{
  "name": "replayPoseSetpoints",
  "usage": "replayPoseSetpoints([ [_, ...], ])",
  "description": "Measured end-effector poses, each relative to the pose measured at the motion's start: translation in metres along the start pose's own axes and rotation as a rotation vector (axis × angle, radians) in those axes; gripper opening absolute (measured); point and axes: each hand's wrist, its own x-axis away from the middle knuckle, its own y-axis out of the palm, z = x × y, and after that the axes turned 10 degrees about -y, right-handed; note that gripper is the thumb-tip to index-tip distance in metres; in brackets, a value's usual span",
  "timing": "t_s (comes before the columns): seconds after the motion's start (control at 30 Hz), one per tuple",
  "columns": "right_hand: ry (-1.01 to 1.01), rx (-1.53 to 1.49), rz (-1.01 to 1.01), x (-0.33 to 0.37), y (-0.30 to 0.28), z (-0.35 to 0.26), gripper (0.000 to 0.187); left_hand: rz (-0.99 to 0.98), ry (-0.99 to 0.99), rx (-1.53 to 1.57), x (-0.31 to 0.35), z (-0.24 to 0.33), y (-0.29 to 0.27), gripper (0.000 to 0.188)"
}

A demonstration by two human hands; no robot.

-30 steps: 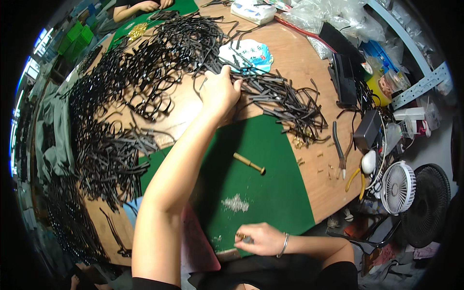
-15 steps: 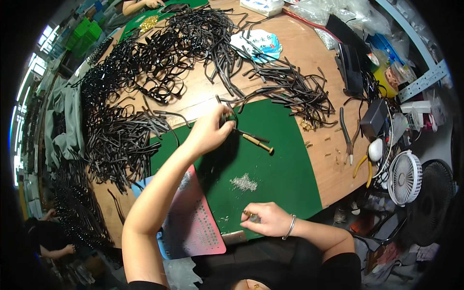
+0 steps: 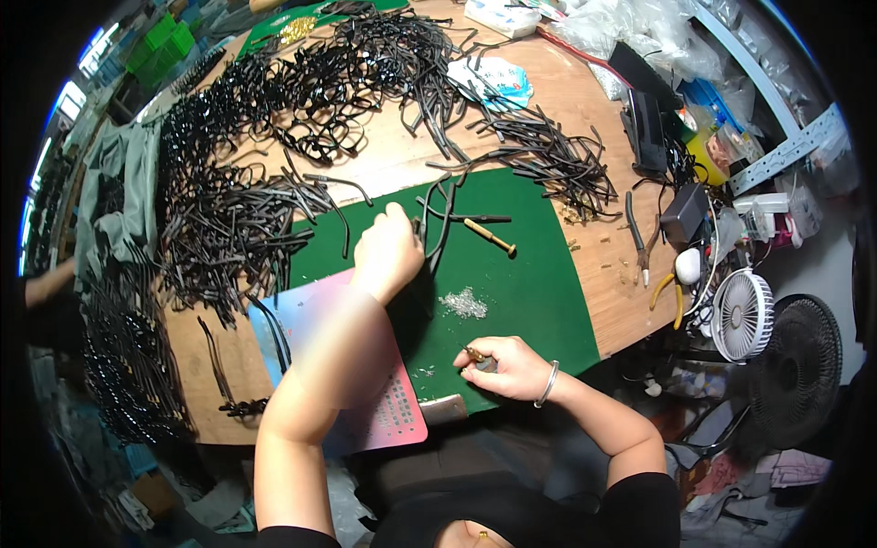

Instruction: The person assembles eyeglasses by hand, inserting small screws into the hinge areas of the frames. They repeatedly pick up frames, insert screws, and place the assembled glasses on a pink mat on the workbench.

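My left hand (image 3: 391, 248) is closed at the upper left of the green mat (image 3: 539, 301). Its fingers curl at a black eyeglass piece, mostly hidden by the hand; dark curved temple arms (image 3: 445, 219) show just beyond it. To their right lies a brass-handled screwdriver (image 3: 491, 237), beside another dark temple arm. My right hand (image 3: 510, 367), with a silver bangle at the wrist, grips a small brass-and-grey tool (image 3: 482, 361) near the mat's front edge. Between the hands sits a heap of tiny silvery parts (image 3: 464, 303). A few more are scattered left of the right hand.
Black glasses frames (image 3: 320, 119) and loose temple arms (image 3: 237, 219) pile up at the left and back. More temple arms (image 3: 571, 155) lie back right. Pliers (image 3: 639, 242), yellow-handled pliers (image 3: 671, 297) and a white fan (image 3: 742, 315) stand right. A pink-blue sheet (image 3: 402, 402) lies under my left arm.
My left hand has drawn back toward the left, uncovering more of the curved temple arms. My right hand keeps its grip on the small tool. The whole view has shifted slightly.
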Motion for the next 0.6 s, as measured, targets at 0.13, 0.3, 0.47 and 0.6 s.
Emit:
replayPoseSetpoints([
  [0.13,-0.008,0.004,0.01,-0.002,0.002,0.0,0.019,0.003,-0.044,0.116,-0.006,-0.003,0.011,0.028],
  [0.3,0.115,-0.018,-0.003,0.0,-0.002,-0.004,0.016,0.129,0.181,0.398,0.021,-0.015,-0.041,0.017],
  [0.47,0.246,-0.167,0.075,0.002,-0.005,-0.018,0.015,-0.228,0.192,0.605,0.142,-0.041,-0.072,0.007],
  [0.6,0.092,-0.131,0.157,0.0,0.004,-0.059,0.012,-0.629,-0.154,1.156,0.202,-0.045,-0.032,0.01],
])
